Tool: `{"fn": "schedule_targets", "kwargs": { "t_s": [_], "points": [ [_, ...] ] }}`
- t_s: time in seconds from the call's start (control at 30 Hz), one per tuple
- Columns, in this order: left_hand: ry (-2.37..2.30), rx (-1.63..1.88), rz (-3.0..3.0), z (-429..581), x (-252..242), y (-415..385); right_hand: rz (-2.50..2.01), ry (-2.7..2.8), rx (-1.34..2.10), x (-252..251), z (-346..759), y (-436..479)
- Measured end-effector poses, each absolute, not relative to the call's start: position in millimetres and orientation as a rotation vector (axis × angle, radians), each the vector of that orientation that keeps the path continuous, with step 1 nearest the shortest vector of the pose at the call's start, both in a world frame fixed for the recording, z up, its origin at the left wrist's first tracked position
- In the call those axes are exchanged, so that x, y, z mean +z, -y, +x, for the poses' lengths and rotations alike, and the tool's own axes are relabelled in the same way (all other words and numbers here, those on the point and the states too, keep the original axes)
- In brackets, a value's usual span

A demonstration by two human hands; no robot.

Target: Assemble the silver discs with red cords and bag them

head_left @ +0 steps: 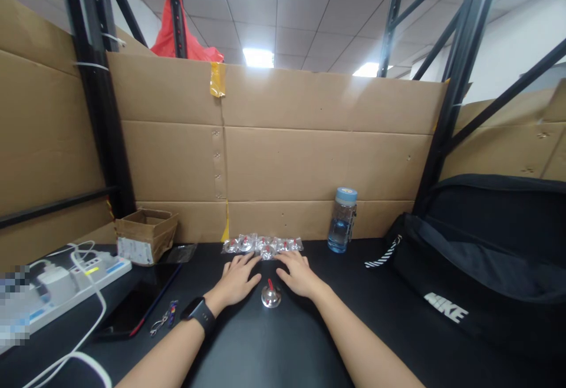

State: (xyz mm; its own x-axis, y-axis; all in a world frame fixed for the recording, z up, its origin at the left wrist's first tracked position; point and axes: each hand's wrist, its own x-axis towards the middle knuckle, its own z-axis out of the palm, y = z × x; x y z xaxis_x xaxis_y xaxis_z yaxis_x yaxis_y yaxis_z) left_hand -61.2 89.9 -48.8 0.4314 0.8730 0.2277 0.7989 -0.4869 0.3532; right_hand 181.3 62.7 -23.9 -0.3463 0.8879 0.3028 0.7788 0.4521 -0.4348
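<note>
Black smooth worktop [274,355] is filling lower frame | left hand [236,282] and right hand [301,276] are flanking silver red-topped metal dome [271,297], lower centre, apart, fingers open | clear-wrapped silver-and-red pieces [266,250] are sitting near fingertips

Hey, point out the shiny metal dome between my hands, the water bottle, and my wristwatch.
Metal dome [271,298], head view: on its shiny rounded body, below the red top.
Water bottle [339,230], head view: on its clear side.
Wristwatch [204,315], head view: on its dark band.
</note>
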Motion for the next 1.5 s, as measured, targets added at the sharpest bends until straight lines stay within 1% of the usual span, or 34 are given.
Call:
{"fn": "schedule_targets", "kwargs": {
  "t_s": [0.17, 0.33, 0.43, 0.57, 0.7, 0.77, 0.87, 0.93, 1.0, 1.2, 1.37, 1.43, 1.5],
  "points": [
    [-1.464, 0.525, 2.466, -60.7, -49.2, -94.2, -1.465, 2.216, 0.347, -28.5, 175.0, -68.7],
    [-1.401, 0.64, 2.441, -60.5, -44.8, -91.8, -1.36, 2.062, 0.468, -33.8, 175.9, -73.7],
    [-1.319, 0.764, 2.354, -60.2, -44.8, -94.3, -1.203, 1.888, 0.655, -37.4, 176.7, -79.7],
    [-1.226, 0.93, 2.082, -58.9, -49.2, -101.5, -1.037, 1.626, 0.962, -39.5, 175.6, -85.5],
    [-1.231, 0.953, 2.07, -56.4, -48.0, -98.8, -0.91, 1.612, 1.085, -40.8, 172.4, -84.0],
    [-1.216, 0.911, 2.151, -55.0, -45.3, -94.3, -0.914, 1.695, 1.04, -41.1, 168.9, -81.5],
    [-1.176, 0.886, 2.201, -53.0, -43.6, -90.2, -0.979, 1.856, 0.807, -37.3, 161.3, -75.8],
    [-1.116, 0.936, 2.168, -52.1, -45.3, -90.9, -1.003, 1.899, 0.652, -30.8, 156.1, -70.4],
    [-1.023, 1.0, 2.067, -51.3, -48.1, -93.0, -0.988, 1.883, 0.583, -22.7, 152.4, -64.4],
    [-0.666, 0.895, 1.827, -46.2, -42.4, -90.0, -1.017, 1.865, 0.493, -2.8, 155.3, -51.7],
    [-0.64, 0.901, 1.947, -41.1, -24.6, -79.9, -1.069, 1.863, 0.392, 5.0, 164.0, -49.8],
    [-0.659, 0.929, 1.925, -39.7, -21.0, -77.0, -1.046, 1.835, 0.459, 4.5, 166.4, -52.1],
    [-0.681, 0.933, 1.821, -38.6, -20.1, -73.3, -0.978, 1.756, 0.647, 1.5, 167.5, -55.0]
  ]
}}
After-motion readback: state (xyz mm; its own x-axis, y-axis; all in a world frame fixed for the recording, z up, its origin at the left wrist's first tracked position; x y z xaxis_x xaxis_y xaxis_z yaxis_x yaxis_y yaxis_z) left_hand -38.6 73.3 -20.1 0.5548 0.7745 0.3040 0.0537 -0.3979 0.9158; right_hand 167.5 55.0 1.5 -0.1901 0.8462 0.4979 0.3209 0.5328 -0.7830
